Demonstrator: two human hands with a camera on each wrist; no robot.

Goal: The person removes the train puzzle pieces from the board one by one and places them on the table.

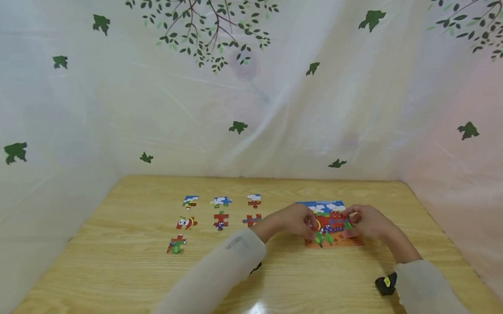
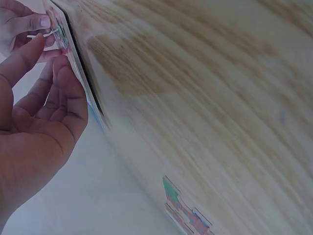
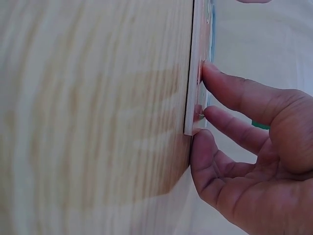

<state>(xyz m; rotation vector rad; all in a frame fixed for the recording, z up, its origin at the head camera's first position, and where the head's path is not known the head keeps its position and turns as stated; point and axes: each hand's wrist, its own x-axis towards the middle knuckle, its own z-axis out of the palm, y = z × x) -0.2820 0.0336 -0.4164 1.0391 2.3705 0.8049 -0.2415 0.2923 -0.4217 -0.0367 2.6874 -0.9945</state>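
A jigsaw puzzle board [image 1: 323, 206] with a red, blue and green cartoon picture lies at the table's right half. My left hand [image 1: 297, 220] is over its left part, fingers bent and fingertips touching the board; in the left wrist view the thumb [image 2: 30, 54] stands apart from them. At the board's right side my right hand [image 1: 367, 221] pinches a puzzle piece [image 1: 349, 224] between thumb and fingers at the surface. In the right wrist view the thumb [image 3: 230, 85] and a finger touch the board's face, with another finger by its edge.
Several loose puzzle pieces [image 1: 221, 220] lie in rows on the left of the wooden table [image 1: 111, 261]. A black object with a yellow mark [image 1: 386, 283] is beside the right sleeve. A patterned cloth [image 1: 216, 144] hangs behind the table.
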